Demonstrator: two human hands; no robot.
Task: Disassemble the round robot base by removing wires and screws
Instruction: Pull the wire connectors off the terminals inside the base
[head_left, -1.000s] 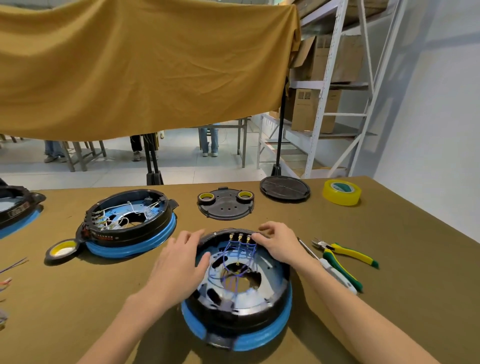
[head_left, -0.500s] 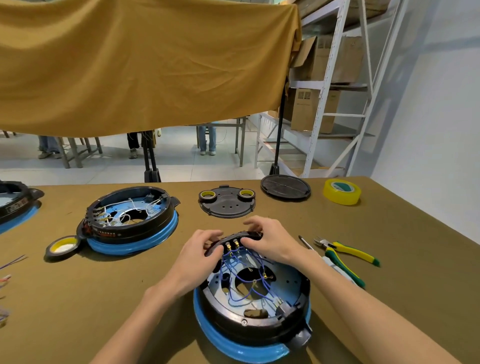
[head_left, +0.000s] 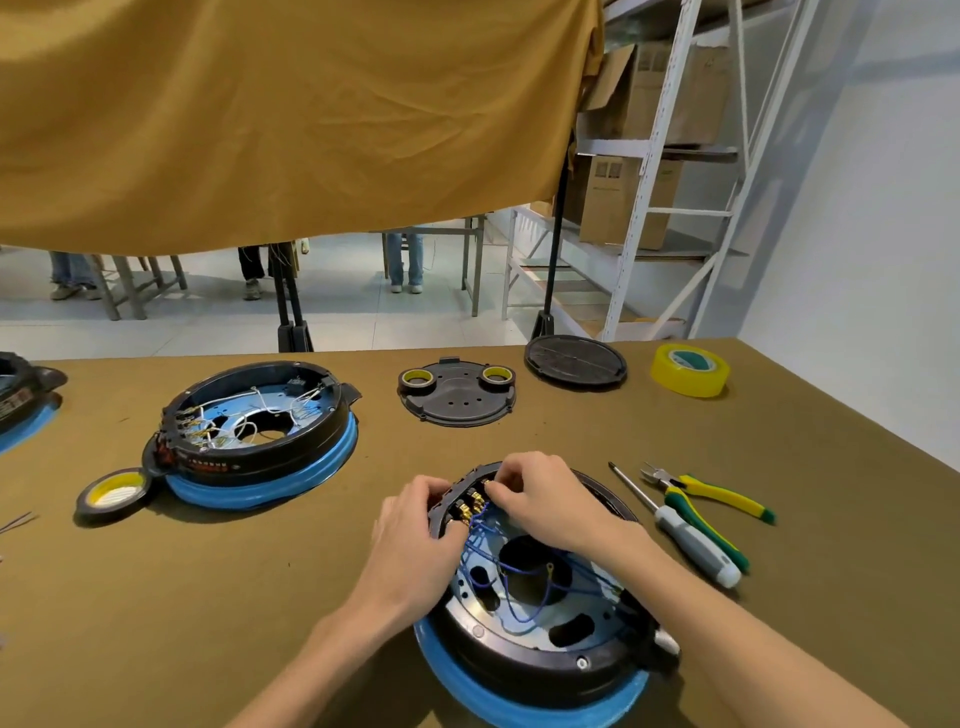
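Observation:
The round robot base (head_left: 540, 652), black with a blue rim, lies open in front of me on the brown table. Blue wires (head_left: 524, 566) run across its metal plate to a row of brass terminals (head_left: 470, 506) at its far left edge. My left hand (head_left: 415, 540) grips that far left rim, fingers curled over the edge beside the terminals. My right hand (head_left: 545, 499) reaches across the far rim and its fingertips pinch at a terminal; what they hold is hidden by the fingers.
A second open base (head_left: 260, 431) with white wires sits to the left, a black tape roll (head_left: 111, 493) beside it. A screwdriver (head_left: 680, 530) and green-yellow cutters (head_left: 711, 493) lie on the right. Farther back lie a black cover (head_left: 457, 397), a round lid (head_left: 574, 361) and yellow tape (head_left: 688, 369).
The base has been turned, so its terminal row swung to the far left. Both hands moved up to that row, the left onto the rim, the right pinching at the terminals.

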